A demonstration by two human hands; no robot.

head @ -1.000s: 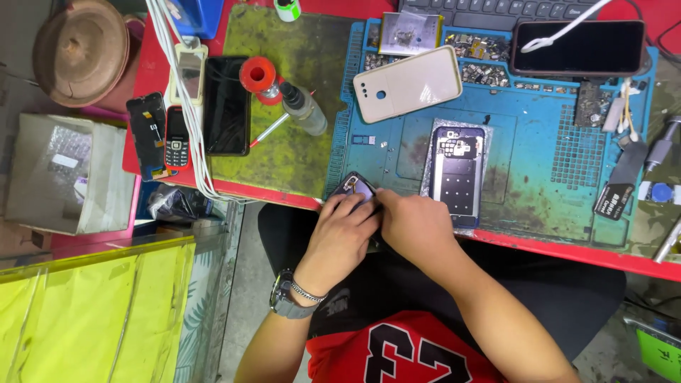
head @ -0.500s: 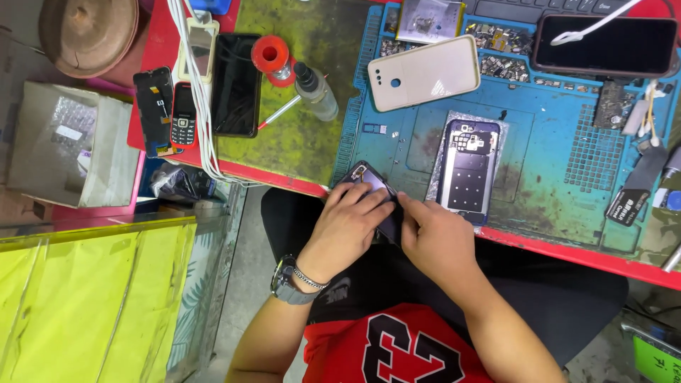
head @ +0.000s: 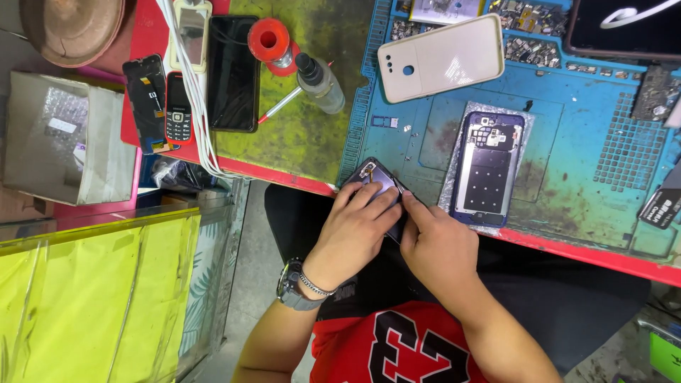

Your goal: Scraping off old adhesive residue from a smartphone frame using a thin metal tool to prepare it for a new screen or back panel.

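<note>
**Both hands on a dark phone at the bench edge**

Left hand [head: 358, 223] lies over the dark phone [head: 376, 177], fingers spread flat across its upper face and curled round the near side. Wristwatch [head: 292, 287] and chain bracelet sit on that wrist. Right hand [head: 440, 245] is mostly closed, thumb and forefinger pinched against the phone's right edge; can't tell if anything small is between the tips. The phone sits tilted, half over the red table edge [head: 567, 248], its far corner poking out past the left fingertips onto the blue work mat [head: 589, 163].

Just right of the right hand: an opened blue phone [head: 488, 167], back off, lying on a foil sheet. Beyond both hands: a beige back cover [head: 440, 58]. Up and left of the left hand: a small squeeze bottle [head: 319, 81], a red spool [head: 269, 41], a black phone [head: 233, 71] face up, and a small keypad phone [head: 177, 106] beside white cables [head: 195, 106].
</note>
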